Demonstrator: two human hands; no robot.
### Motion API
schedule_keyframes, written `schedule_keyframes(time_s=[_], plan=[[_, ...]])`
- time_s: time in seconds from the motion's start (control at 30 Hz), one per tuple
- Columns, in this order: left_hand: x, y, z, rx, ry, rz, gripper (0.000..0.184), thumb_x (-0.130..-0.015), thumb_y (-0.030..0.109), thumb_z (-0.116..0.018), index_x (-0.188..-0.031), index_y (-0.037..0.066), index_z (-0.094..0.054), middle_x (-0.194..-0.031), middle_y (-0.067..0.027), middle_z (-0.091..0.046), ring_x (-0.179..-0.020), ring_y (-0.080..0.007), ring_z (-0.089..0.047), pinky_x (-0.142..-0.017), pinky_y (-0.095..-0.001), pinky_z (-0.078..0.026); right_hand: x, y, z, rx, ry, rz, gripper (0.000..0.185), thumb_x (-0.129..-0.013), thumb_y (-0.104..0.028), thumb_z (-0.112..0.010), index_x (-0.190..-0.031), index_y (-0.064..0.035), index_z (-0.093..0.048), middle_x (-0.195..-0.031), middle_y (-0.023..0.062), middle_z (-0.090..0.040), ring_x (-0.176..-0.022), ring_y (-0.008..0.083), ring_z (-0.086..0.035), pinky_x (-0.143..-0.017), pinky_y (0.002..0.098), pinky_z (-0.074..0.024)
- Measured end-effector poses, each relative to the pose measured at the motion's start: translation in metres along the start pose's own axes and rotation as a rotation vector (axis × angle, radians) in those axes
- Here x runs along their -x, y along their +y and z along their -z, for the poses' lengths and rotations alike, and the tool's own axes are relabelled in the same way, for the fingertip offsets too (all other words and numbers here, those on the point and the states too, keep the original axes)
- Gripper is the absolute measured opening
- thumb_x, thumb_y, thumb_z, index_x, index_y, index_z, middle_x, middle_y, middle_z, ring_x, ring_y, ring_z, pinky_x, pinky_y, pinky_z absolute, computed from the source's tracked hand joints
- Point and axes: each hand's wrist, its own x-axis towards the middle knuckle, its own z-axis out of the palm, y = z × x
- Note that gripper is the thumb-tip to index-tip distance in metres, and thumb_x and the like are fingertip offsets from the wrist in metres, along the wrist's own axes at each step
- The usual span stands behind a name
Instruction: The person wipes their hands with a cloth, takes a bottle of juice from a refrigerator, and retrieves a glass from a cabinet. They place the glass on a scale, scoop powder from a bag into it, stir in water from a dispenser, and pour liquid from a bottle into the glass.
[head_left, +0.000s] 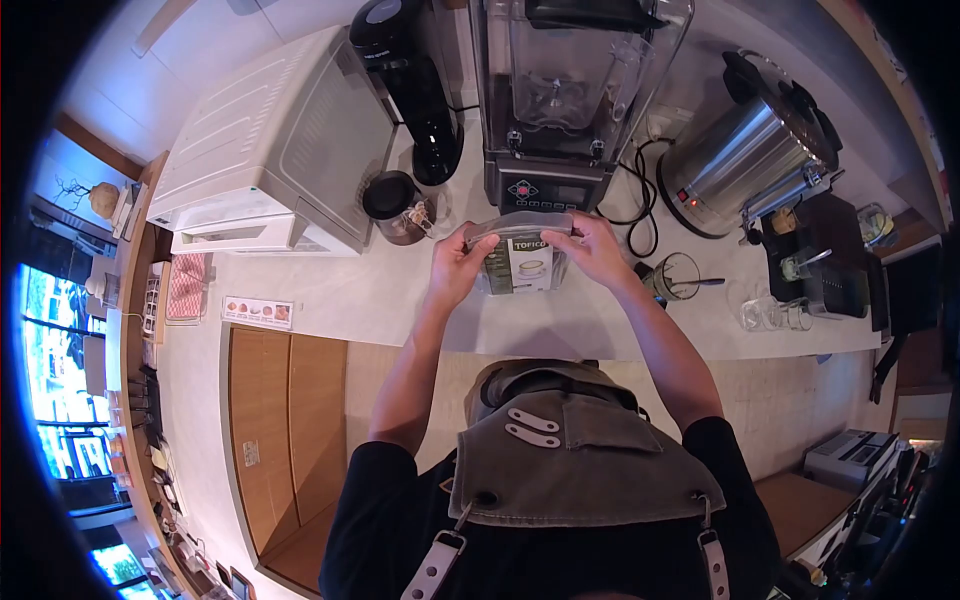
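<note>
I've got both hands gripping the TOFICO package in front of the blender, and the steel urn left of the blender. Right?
No, the head view shows the steel urn right of the blender. The rest holds: left hand and right hand grip the TOFICO package in front of the blender.

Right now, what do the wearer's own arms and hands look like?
Both the left hand and right hand are bare, with no gloves, and no watch shows at either wrist. The forearms are uncovered up to loose, plain black fabric sleeves, which end around the elbows. No markings or cables show on them.
</note>
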Motion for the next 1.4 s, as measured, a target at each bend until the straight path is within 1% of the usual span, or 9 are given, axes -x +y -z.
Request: schedule_keyframes(time_s=[0.1,0.3,0.4,0.7,0.8,1.03,1.2,1.33,1.4], plan=[[-0.005,0.022,0.015,-0.039,-0.142,0.043,0.019,-0.096,0.016,-0.075,-0.106,0.000,-0.073,-0.097,-0.0008,-0.074,-0.092,-0.0093,-0.065,-0.080,-0.0292,-0.052,-0.012,-0.014,0.016,0.154,-0.067,0.097,0.031,-0.091,-0.024,-0.079,-0.109,-0.0002,-0.073,-0.099,0.0100,-0.075,-0.091,0.0203,-0.072,-0.084,0.0342,-0.0559],[-0.020,0.096,0.018,-0.730,-0.390,-0.220,0.027,-0.086,0.022,-0.079,-0.101,0.001,-0.073,-0.097,-0.0168,-0.072,-0.092,-0.0356,-0.070,-0.084,-0.0425,-0.054,-0.033,-0.054,0.010,0.586,-0.308,0.230,0.023,-0.088,-0.022,-0.076,-0.102,-0.0039,-0.074,-0.094,0.0136,-0.071,-0.090,0.0327,-0.070,-0.080,0.0405,-0.0559],[-0.027,0.104,0.016,-0.797,-0.477,-0.296,0.026,-0.089,0.024,-0.075,-0.099,0.000,-0.071,-0.095,-0.0190,-0.070,-0.094,-0.0398,-0.067,-0.083,-0.0469,-0.053,-0.040,-0.051,0.004,0.674,-0.361,0.359,0.020,-0.089,-0.022,-0.072,-0.097,-0.0032,-0.071,-0.091,0.0141,-0.068,-0.091,0.0356,-0.068,-0.079,0.0443,-0.0553],[-0.034,0.096,0.016,-0.983,-0.437,-0.421,0.015,-0.093,0.014,-0.067,-0.101,0.003,-0.069,-0.096,-0.0137,-0.070,-0.099,-0.0356,-0.066,-0.086,-0.0488,-0.054,-0.049,-0.047,-0.013,0.781,-0.272,0.495,0.017,-0.092,-0.018,-0.066,-0.091,-0.0010,-0.067,-0.093,0.0144,-0.068,-0.093,0.0362,-0.068,-0.079,0.0473,-0.0554],[-0.038,0.089,0.021,-1.000,-0.501,-0.606,0.014,-0.090,0.012,-0.068,-0.100,0.003,-0.068,-0.096,-0.0127,-0.069,-0.097,-0.0345,-0.067,-0.083,-0.0472,-0.056,-0.051,-0.045,-0.017,0.854,-0.316,0.512,0.017,-0.093,-0.019,-0.066,-0.092,-0.0017,-0.066,-0.092,0.0137,-0.068,-0.092,0.0356,-0.068,-0.078,0.0456,-0.0556],[-0.030,0.088,0.028,-1.008,-0.487,-0.622,0.014,-0.089,0.012,-0.070,-0.096,0.002,-0.064,-0.095,-0.0114,-0.066,-0.094,-0.0324,-0.068,-0.081,-0.0441,-0.057,-0.031,-0.043,-0.011,0.912,-0.342,0.427,0.016,-0.091,-0.017,-0.067,-0.093,-0.0017,-0.065,-0.095,0.0151,-0.070,-0.094,0.0337,-0.072,-0.075,0.0451,-0.0581],[-0.037,0.075,0.027,-1.069,-0.420,-0.659,0.014,-0.091,0.014,-0.070,-0.099,0.003,-0.066,-0.092,-0.0130,-0.065,-0.089,-0.0343,-0.068,-0.075,-0.0447,-0.057,-0.036,-0.024,-0.013,0.899,-0.195,0.463,0.010,-0.086,-0.008,-0.068,-0.095,-0.0047,-0.064,-0.095,0.0102,-0.068,-0.094,0.0312,-0.071,-0.076,0.0436,-0.0588],[-0.047,0.085,0.037,-1.064,-0.396,-0.568,0.012,-0.091,0.012,-0.069,-0.100,0.004,-0.066,-0.093,-0.0134,-0.064,-0.093,-0.0346,-0.069,-0.078,-0.0452,-0.057,-0.054,-0.017,-0.013,0.862,-0.090,0.542,0.015,-0.081,-0.003,-0.067,-0.095,-0.0048,-0.062,-0.097,0.0105,-0.068,-0.096,0.0320,-0.070,-0.077,0.0434,-0.0594],[-0.052,0.083,0.043,-1.099,-0.404,-0.455,0.012,-0.091,0.010,-0.068,-0.101,0.004,-0.067,-0.095,-0.0135,-0.065,-0.095,-0.0348,-0.069,-0.080,-0.0450,-0.057,-0.053,-0.013,-0.017,0.830,-0.089,0.566,0.013,-0.086,-0.010,-0.066,-0.097,-0.0035,-0.062,-0.097,0.0133,-0.069,-0.096,0.0335,-0.071,-0.076,0.0454,-0.0594]])
